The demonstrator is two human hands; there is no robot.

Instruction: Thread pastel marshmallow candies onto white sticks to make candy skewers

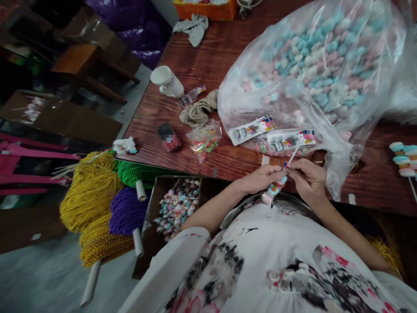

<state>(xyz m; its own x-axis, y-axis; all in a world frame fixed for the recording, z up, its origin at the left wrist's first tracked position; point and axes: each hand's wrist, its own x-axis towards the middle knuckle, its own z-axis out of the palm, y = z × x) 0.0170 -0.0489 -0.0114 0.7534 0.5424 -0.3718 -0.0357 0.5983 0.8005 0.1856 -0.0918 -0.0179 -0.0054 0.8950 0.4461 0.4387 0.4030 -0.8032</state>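
Close to my body at the table's front edge, both hands are on a wrapped marshmallow lollipop (pixel 274 188). Its pastel candy end points down and its white stick (pixel 294 154) sticks up between the hands. My left hand (pixel 259 178) is closed, thumb and fingers pinching the neck of the wrapper. My right hand (pixel 308 176) is closed too, its fingertips pinched at the same neck beside the stick; fine details there are too small to make out. Just beyond lie printed wrappers (pixel 286 141) and a large clear bag (pixel 234 82) of pink, white and blue marshmallows.
Left on the dark wooden table (pixel 143 126) are a white mug (pixel 167 81), a coiled cloth (pixel 198 108) and a packet of small candies (pixel 205 139). A box of wrapped candy (pixel 179 204) stands below, beside yellow cord bundles (pixel 91 191). Unwrapped marshmallow sticks (pixel 405 158) lie far right.
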